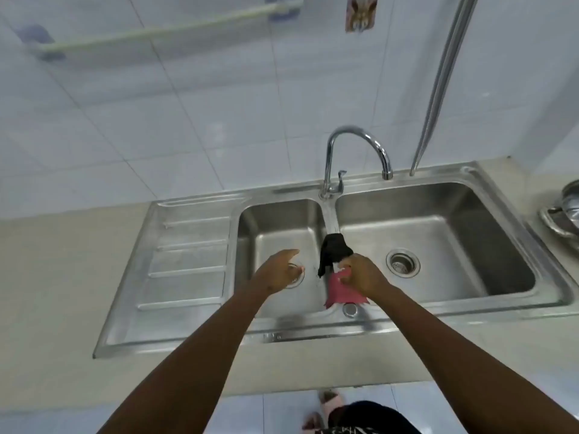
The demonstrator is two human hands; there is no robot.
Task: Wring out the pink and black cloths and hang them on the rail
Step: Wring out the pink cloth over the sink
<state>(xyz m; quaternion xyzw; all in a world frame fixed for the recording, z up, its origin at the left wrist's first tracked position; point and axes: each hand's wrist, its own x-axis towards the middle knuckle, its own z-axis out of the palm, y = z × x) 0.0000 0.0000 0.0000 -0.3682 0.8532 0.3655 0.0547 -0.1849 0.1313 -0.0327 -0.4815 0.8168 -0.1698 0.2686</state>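
Note:
A black cloth [332,250] and a pink cloth [341,291] lie draped over the divider between the two basins of a steel sink [438,175]. My right hand [365,274] is closed on the cloths where the black one meets the pink one. My left hand [277,270] hovers over the left basin with fingers spread and nothing in it, a little left of the cloths. A pale green rail [163,29] with blue brackets is fixed to the tiled wall at the upper left.
A chrome tap [357,136] arches over the right basin. The ribbed drainboard [188,261] lies left of the basins. A steel pot [567,211] sits on the counter at the right edge. A metal pipe [438,89] runs down the wall behind the sink.

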